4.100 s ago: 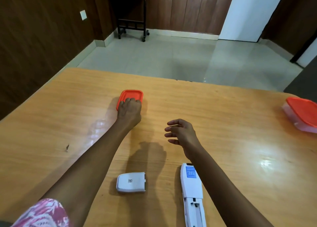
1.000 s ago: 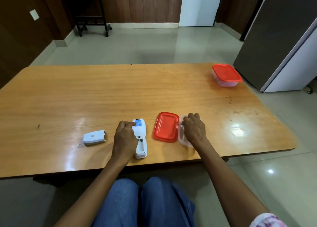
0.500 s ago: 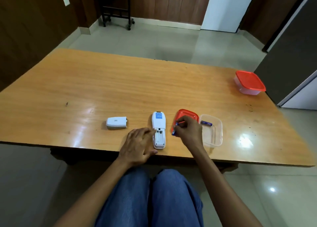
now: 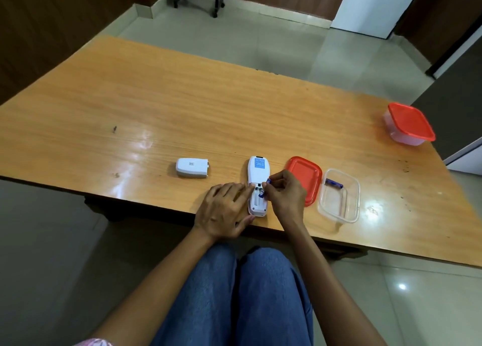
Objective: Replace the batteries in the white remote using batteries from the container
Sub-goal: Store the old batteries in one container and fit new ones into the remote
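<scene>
The white remote (image 4: 256, 170) lies face down near the table's front edge, its battery bay uncovered. My left hand (image 4: 224, 210) rests flat against the remote's left side, steadying it. My right hand (image 4: 285, 193) pinches a blue battery (image 4: 266, 187) and holds it over the open bay. The remote's white back cover (image 4: 192, 167) lies to the left. To the right stands the clear container (image 4: 339, 195), with one blue battery (image 4: 333, 183) inside. Its red lid (image 4: 305, 174) lies between the remote and the container.
A second clear container with a red lid (image 4: 409, 123) sits at the table's far right edge. The wooden table (image 4: 182, 105) stretches away in front. My knees in blue jeans are below the front edge. A dark cabinet stands to the right.
My right hand has carried the blue battery leftwards from above the red lid to the remote's open bay. My left hand has settled against the remote's left side.
</scene>
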